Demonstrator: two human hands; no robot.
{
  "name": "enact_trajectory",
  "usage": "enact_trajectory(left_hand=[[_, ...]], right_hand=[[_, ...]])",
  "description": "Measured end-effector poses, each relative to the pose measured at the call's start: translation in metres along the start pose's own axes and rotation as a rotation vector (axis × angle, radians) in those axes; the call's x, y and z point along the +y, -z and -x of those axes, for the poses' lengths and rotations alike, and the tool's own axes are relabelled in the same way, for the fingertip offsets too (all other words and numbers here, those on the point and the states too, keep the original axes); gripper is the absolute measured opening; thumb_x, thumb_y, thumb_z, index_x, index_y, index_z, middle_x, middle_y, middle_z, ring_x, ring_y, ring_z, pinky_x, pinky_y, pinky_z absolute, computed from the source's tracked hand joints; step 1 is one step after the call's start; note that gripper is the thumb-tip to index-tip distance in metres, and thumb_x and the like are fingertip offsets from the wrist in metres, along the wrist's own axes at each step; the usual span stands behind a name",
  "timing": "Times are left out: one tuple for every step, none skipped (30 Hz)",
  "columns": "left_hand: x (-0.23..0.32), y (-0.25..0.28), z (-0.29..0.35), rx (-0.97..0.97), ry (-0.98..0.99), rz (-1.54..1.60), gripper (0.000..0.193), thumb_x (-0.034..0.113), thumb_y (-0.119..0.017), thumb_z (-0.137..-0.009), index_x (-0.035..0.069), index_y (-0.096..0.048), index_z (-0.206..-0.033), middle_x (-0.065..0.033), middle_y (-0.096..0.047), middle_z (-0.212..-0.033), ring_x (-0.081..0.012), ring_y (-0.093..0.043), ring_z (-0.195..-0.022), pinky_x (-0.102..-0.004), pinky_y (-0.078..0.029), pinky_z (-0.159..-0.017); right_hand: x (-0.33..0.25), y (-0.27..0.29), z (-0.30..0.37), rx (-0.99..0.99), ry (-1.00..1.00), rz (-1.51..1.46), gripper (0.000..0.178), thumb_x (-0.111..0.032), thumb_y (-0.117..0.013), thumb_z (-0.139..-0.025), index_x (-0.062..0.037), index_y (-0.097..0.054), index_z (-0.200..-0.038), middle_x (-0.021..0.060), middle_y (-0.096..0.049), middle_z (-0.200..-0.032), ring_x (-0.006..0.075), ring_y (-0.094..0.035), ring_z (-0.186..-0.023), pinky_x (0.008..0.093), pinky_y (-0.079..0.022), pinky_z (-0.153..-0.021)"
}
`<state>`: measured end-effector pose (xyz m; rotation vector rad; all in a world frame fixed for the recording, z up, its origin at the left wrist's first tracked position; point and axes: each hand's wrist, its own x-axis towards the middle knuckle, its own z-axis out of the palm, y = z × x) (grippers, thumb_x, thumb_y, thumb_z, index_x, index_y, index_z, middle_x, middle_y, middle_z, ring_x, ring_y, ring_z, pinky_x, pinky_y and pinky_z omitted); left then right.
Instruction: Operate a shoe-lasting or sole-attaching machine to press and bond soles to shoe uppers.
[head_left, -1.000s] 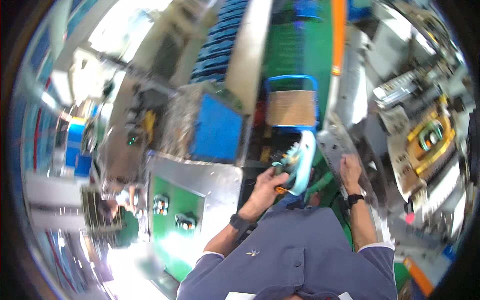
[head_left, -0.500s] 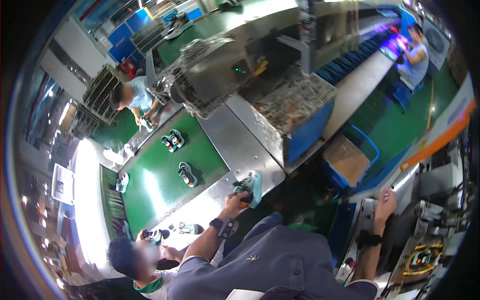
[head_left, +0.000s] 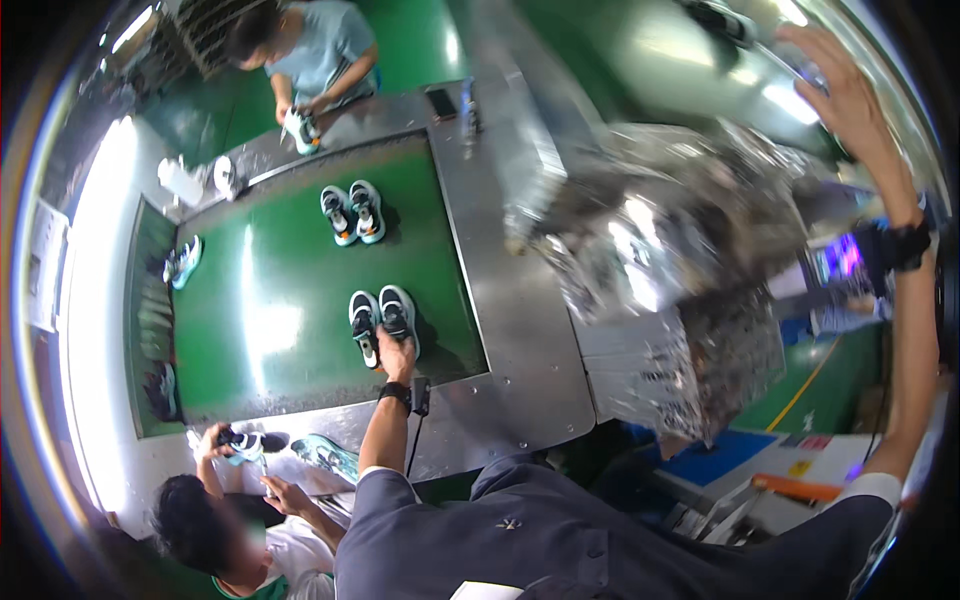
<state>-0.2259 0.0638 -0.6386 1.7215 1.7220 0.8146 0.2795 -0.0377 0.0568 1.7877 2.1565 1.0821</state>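
On the green conveyor belt (head_left: 270, 365), a sneaker (head_left: 397, 308) in dark, white and teal stands beside its mate (head_left: 363, 318). My left hand (head_left: 397, 357), with a band on the wrist, grips the heel end of the right-hand sneaker of this pair. Another pair of sneakers (head_left: 352, 212) sits farther up the belt, side by side. My right hand (head_left: 845, 95) is raised at the upper right with fingers spread and nothing in it. Below its wrist is the wrapped machine (head_left: 650, 220), blurred.
A co-worker (head_left: 325, 50) across the belt handles a shoe (head_left: 301, 130). Another person (head_left: 250, 540) at my left holds a sneaker (head_left: 250, 443). A metal rim (head_left: 530, 370) borders the belt; a phone (head_left: 441, 103) and white bottle (head_left: 180, 183) lie or stand along it.
My left hand has carried the sneaker from above the metal corner to the belt, beside the single one there. My right hand has swung up from the lower right. The view has turned.
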Motion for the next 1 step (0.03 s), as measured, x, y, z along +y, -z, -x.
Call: enact_trajectory(left_hand=[[0.0159,-0.0098,-0.0074,-0.045,0.075,-0.072,0.081,0.020,-0.070,-0.077,0.006,-0.026,-0.144,-0.0314,-0.050,-0.129,-0.0468,-0.051,-0.119,-0.0472,-0.042,-0.101]], right_hand=[[0.0322,-0.0192,-0.0325,-0.025,0.050,0.055,0.054,-0.004,-0.062,-0.083,-0.0102,-0.050,-0.135,0.0137,-0.051,-0.137,0.0311,-0.045,-0.132,0.0392,-0.033,-0.112]])
